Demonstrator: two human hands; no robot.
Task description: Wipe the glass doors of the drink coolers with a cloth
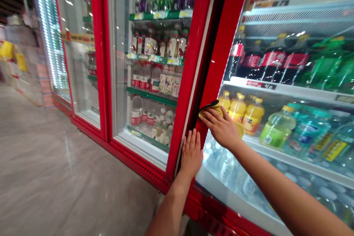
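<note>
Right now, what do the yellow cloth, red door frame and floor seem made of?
Yellow cloth: matte fabric, perhaps microfiber; it bends softly under the right hand.
Red door frame: glossy, likely painted metal; it catches glints.
Floor: perhaps polished concrete or stone; smooth grey with blurred reflections.

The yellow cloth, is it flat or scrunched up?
The yellow cloth looks scrunched: it bulges under the right hand, its black edge curled.

Left grip [191, 156]: bare, back outward, fingers [193, 140] straight and together; left forearm [173, 201] slants upward. Right grip [222, 125]: higher, palm hidden; right forearm [272, 180] extended diagonally.
</note>
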